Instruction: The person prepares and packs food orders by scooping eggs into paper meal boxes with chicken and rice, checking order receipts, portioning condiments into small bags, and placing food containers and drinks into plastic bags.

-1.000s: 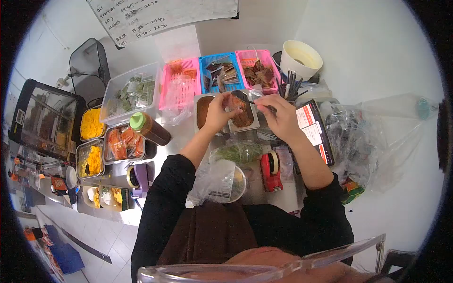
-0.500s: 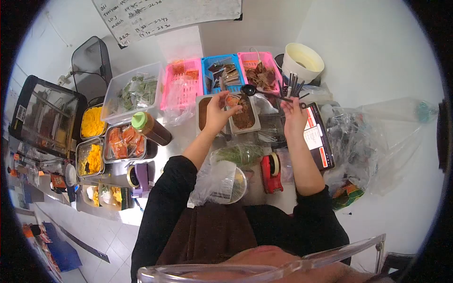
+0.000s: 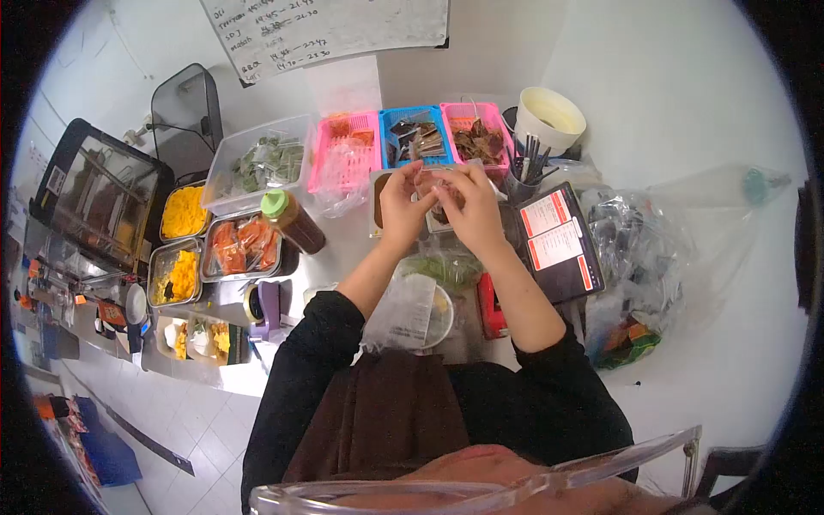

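My left hand (image 3: 405, 206) and my right hand (image 3: 468, 204) come together above two metal containers at the middle back. Between them they hold a small clear plastic item, mostly hidden by the fingers; it looks like a little bag or cup with something reddish in it. The left metal container (image 3: 376, 225) shows beside my left wrist, and the other lies largely covered under my hands. Black-handled utensils (image 3: 534, 163) stand in a cup to the right of my right hand.
Behind are a pink basket (image 3: 323, 176), a blue basket (image 3: 390, 113) and a clear bin (image 3: 225, 167). A sauce bottle (image 3: 296, 225) stands left. A tablet (image 3: 562, 245), plastic bags (image 3: 639, 249), a red tape dispenser (image 3: 491, 309) and a purple dispenser (image 3: 271, 309) lie around.
My right hand has moved left from the utensil cup to meet my left hand. The black spoon it held is no longer in it. The view has shifted slightly.
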`<state>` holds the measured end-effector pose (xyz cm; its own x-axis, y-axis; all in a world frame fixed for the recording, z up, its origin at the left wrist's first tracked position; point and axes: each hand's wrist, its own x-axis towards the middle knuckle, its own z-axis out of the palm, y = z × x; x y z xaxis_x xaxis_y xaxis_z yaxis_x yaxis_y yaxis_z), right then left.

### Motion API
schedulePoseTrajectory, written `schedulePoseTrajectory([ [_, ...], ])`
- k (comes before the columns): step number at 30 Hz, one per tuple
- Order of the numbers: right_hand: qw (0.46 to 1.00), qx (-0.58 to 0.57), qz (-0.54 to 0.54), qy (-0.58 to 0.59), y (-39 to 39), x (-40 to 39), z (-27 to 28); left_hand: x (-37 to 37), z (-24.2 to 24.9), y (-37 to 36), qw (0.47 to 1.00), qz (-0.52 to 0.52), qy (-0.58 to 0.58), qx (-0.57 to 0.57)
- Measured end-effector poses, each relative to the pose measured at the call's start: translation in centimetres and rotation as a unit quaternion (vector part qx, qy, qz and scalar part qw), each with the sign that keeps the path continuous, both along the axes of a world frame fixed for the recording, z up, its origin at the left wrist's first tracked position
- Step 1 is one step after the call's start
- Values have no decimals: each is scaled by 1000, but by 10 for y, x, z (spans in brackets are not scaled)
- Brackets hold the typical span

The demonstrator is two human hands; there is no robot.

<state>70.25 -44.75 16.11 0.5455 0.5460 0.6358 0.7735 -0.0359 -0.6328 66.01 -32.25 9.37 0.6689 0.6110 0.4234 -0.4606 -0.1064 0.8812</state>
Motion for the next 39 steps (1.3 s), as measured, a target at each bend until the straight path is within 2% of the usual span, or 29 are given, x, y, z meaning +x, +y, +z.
schedulePoseTrajectory([
  [2,999,-20,-7,-50,-2,-10,8,-17,14,-10,997,47,-2,57],
  [5,996,-18,3,-84,-10,-27,16,-46,27,-19,996,48,14,73],
  [8,993,16,32,-114,-26,-48,34,-78,35,-13,999,-12,28,24],
  [11,995,49,60,66,-36,-67,26,-123,61,-17,989,-122,77,-38],
  [12,977,96,95,166,-36,-74,23,-132,64,-22,992,-107,42,-50],
  [15,925,164,145,310,-34,-106,20,-163,77,-35,992,-87,53,-73],
  [18,924,60,134,352,-40,-120,17,-190,93,-44,986,-94,69,-120],
  [24,927,43,163,335,-36,-147,12,-221,85,-38,994,-42,41,-94],
  [27,928,59,191,314,-32,-159,7,-238,82,-34,989,-73,40,-124],
  [30,929,45,193,313,-27,-177,11,-255,82,-30,993,-60,24,-101],
  [33,871,90,256,410,-15,-200,9,-271,77,-25,999,-35,5,-7],
  [35,876,64,273,392,-7,-209,3,-284,79,-29,998,9,3,64],
  [37,873,49,284,394,1,-220,0,-302,78,-25,997,14,54,45],
  [39,868,34,303,391,8,-232,-3,-317,70,-23,999,31,33,28],
])
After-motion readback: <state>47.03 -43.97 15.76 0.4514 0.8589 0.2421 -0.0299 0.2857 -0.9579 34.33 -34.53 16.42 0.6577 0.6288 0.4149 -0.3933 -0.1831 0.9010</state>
